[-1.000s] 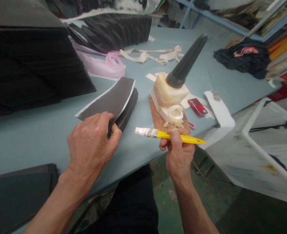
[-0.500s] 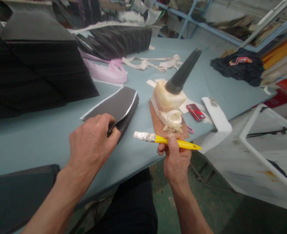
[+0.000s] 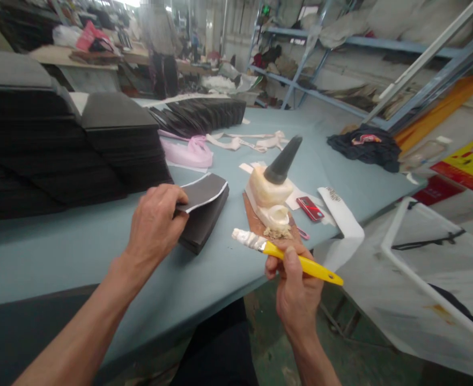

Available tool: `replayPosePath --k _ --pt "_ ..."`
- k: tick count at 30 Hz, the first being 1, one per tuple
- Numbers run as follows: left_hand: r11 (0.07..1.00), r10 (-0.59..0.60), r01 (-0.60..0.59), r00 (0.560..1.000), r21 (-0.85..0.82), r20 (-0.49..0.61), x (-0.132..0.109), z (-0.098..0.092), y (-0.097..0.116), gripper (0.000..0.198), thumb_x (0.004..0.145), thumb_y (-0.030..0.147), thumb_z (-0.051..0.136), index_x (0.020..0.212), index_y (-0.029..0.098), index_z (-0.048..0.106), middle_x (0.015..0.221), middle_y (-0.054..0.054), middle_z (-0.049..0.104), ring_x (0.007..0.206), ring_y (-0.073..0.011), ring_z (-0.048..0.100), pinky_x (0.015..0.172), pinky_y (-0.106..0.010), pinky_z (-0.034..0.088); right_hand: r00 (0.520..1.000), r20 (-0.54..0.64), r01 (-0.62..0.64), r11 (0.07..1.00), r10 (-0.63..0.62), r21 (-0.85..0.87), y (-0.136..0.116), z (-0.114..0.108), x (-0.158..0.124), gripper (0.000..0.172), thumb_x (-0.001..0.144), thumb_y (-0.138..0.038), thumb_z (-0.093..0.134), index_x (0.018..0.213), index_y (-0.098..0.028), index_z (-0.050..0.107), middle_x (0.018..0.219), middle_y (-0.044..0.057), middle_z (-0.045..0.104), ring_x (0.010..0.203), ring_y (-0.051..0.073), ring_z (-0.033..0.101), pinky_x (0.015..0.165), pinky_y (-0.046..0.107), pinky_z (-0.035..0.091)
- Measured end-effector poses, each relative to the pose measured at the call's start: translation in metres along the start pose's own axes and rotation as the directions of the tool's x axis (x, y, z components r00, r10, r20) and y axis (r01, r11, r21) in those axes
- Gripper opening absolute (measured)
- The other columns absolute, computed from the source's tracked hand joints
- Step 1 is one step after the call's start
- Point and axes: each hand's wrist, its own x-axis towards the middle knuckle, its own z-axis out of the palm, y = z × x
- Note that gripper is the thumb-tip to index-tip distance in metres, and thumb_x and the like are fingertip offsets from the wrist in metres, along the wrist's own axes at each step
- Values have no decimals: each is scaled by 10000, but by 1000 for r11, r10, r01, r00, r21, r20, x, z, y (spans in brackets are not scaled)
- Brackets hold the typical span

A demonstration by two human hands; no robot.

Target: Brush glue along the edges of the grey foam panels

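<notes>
My left hand [image 3: 160,214] pinches the near edge of a dark grey panel [image 3: 204,191] with white-edged sides, lifting it off the small stack of dark pieces [image 3: 206,225] beneath. In my right hand [image 3: 295,273] is a yellow-handled paintbrush [image 3: 301,262], its white-caked bristles pointing left. Just beyond the brush, a cream glue container [image 3: 268,187] with a round open spout sits on a brown board [image 3: 252,217]. A black cone [image 3: 283,161] stands tilted on top of the container. Crumbly residue lies below the spout.
Tall stacks of dark panels [image 3: 119,155] fill the left of the blue-grey table [image 3: 140,273]. Pink fabric [image 3: 188,153], pale strips [image 3: 260,142], a red box [image 3: 310,208] and dark cloth [image 3: 365,147] lie around. A white-framed bin [image 3: 433,279] stands right; a person [image 3: 162,48] is in the background.
My left hand has raised the panel's near edge away from the stack. The view has tilted up, showing more of the room. The brush stays in my right hand, now slanting more.
</notes>
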Motion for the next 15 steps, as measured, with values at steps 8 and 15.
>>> replayPosePath --k 8,15 --pt "997 38 -67 897 -50 -440 20 -74 -14 79 897 265 628 953 212 643 1187 -103 788 1156 -293 711 1050 -472 525 953 108 288 957 -282 -40 -29 2 -16 173 1093 -352 585 1026 -248 707 710 -50 743 556 79 644 526 172 544" --pt "995 -26 -32 836 -96 -549 -59 -141 -34 188 922 451 681 972 275 637 1213 -57 782 1195 -267 717 1106 -457 524 838 305 485 874 -453 -32 -60 20 -22 171 1116 -249 513 1077 -257 680 780 -46 794 577 87 690 562 200 605"
